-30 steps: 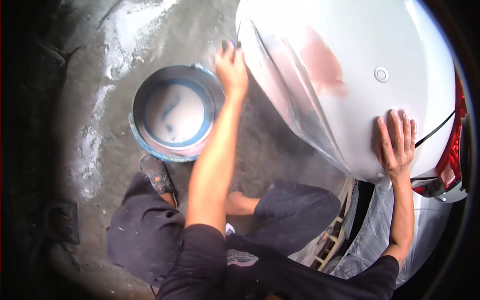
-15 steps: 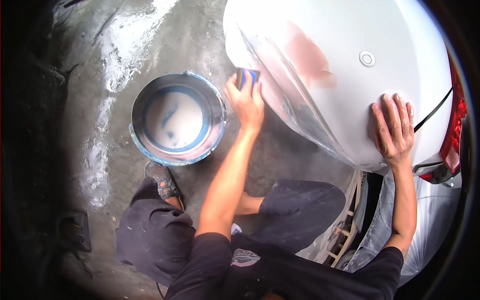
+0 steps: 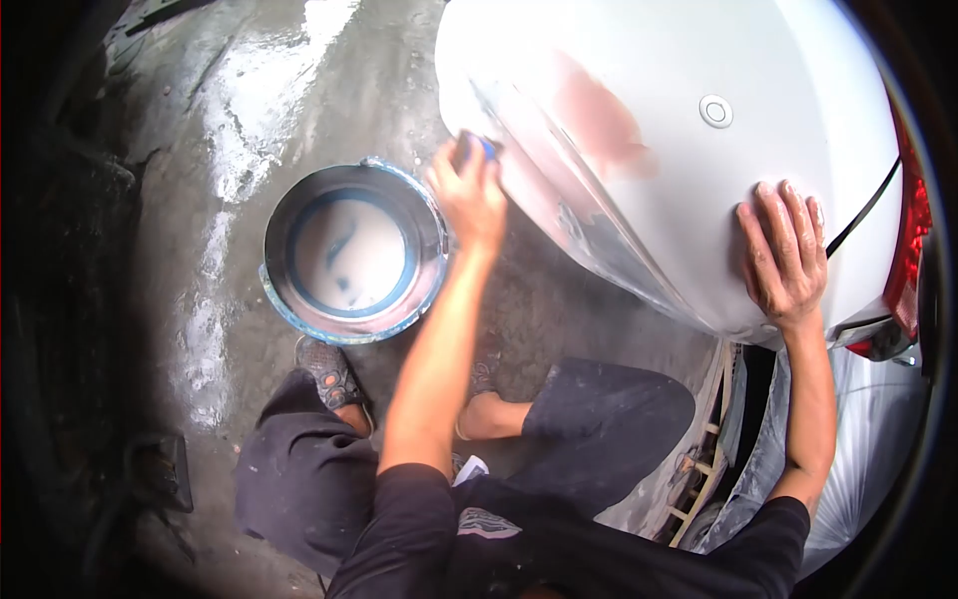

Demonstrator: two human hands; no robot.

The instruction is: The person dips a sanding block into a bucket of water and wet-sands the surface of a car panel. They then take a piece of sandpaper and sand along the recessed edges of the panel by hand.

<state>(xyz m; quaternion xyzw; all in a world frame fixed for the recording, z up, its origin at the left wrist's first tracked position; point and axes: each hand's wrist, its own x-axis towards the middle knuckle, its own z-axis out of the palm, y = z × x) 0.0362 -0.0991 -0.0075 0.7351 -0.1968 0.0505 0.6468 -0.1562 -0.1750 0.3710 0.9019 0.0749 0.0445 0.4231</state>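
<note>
Grey floor [image 3: 569, 324] with shiny places lies around the bucket [image 3: 427, 250]. Left hand [image 3: 471, 195] holds a small block [image 3: 487, 150], blue and dark, between the bucket and the left edge of the white panel [image 3: 689, 200]; because of blur, I cannot tell if block and panel touch. To the right of the block, the panel's long crease [image 3: 639, 243] slants from upper left to lower right. The right hand [image 3: 786, 265] rests flat on the panel, fingers slightly apart, farther from the block.
</note>
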